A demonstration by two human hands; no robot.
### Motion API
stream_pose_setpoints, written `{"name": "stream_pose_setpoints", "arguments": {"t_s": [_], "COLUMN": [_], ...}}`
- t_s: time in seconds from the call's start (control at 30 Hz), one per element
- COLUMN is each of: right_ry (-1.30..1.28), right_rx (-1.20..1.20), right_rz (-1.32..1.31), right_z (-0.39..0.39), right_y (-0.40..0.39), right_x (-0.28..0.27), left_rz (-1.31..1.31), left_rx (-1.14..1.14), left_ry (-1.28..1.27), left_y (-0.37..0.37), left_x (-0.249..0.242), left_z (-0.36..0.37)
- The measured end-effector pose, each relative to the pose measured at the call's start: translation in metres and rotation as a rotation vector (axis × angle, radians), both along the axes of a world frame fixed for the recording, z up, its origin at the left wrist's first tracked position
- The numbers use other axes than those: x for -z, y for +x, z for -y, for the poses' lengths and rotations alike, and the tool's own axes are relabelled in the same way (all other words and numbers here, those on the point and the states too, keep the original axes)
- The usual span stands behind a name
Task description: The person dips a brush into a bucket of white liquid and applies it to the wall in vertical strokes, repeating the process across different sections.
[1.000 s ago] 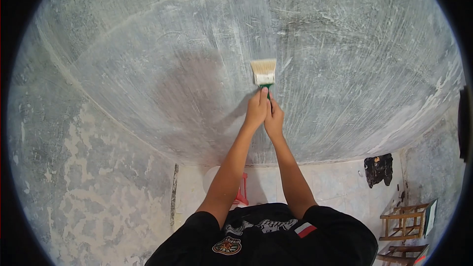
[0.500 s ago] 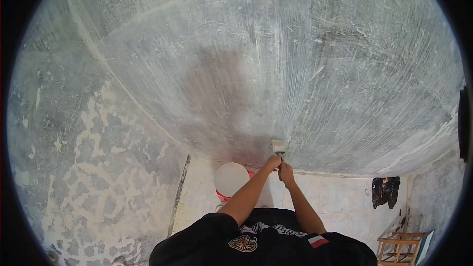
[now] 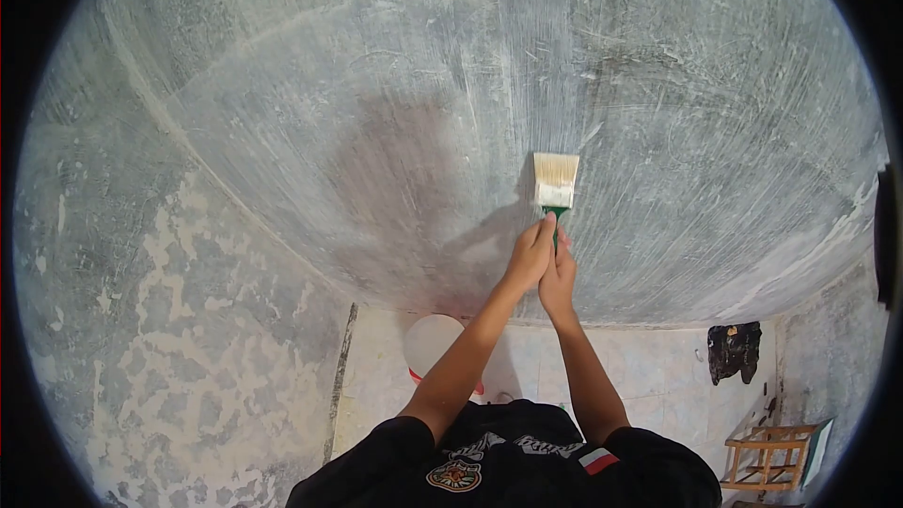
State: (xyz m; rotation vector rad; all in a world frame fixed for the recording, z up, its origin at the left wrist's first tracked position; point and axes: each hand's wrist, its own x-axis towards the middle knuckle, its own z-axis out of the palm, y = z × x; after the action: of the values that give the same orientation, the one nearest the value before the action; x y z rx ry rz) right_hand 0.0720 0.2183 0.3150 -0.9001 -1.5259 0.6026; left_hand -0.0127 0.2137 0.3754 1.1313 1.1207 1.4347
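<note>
Paintbrush: up it came! We had it low near the wall's foot half a second earlier, and now it stood upright at mid-height, in front of the grey wall, bristles uppermost.
What that meant: the brush was back over the streaked middle stretch, which we judged to be one upward pass of an up-and-down stroke. The bristles looked to be against the surface, though contact was hard to confirm.
Left hand: closed high on the green handle, thumb laid along it, fingers bent together and pinching it.
Right hand: just beside and slightly lower, wrapped around the handle's lower part; we could not tell how every finger lay.
Brush make-up: pale, straight-edged bristles, a flat band smeared whitish, then glossy green.
Wall finish: grey and rough, scored with fine pale streaks, with a dull reddish patch left of the brush.
Side wall: blotchy, cream islands over grey.
Floor: pale tiles, smooth-looking.
Round white top: partly behind our left forearm, red showing below.
Right side: a crumpled black item near a slatted wooden frame.
</note>
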Motion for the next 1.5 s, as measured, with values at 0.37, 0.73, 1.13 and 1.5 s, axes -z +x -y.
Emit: {"name": "stream_pose_setpoints", "arguments": {"t_s": [0.37, 0.73, 1.13, 1.5], "right_ry": [-0.483, -1.065, -0.248, -0.48], "right_rx": [-0.113, -0.118, -0.097, -0.099], "right_rz": [-0.143, 0.004, -0.063, -0.133], "right_z": [-0.022, 0.044, -0.015, -0.028], "right_y": [-0.003, 0.024, -0.002, -0.001], "right_x": [0.124, 0.155, 0.028, 0.233], "left_rz": [-0.356, -0.125, -0.126, -0.275], "left_rx": [-0.181, 0.114, -0.068, -0.108], "left_ry": [-0.123, -0.707, 0.086, -0.116], "left_y": [-0.001, -0.005, 0.0, -0.004], "left_x": [0.139, 0.229, 0.033, 0.246], "left_z": [-0.033, 0.009, -0.018, -0.039]}}
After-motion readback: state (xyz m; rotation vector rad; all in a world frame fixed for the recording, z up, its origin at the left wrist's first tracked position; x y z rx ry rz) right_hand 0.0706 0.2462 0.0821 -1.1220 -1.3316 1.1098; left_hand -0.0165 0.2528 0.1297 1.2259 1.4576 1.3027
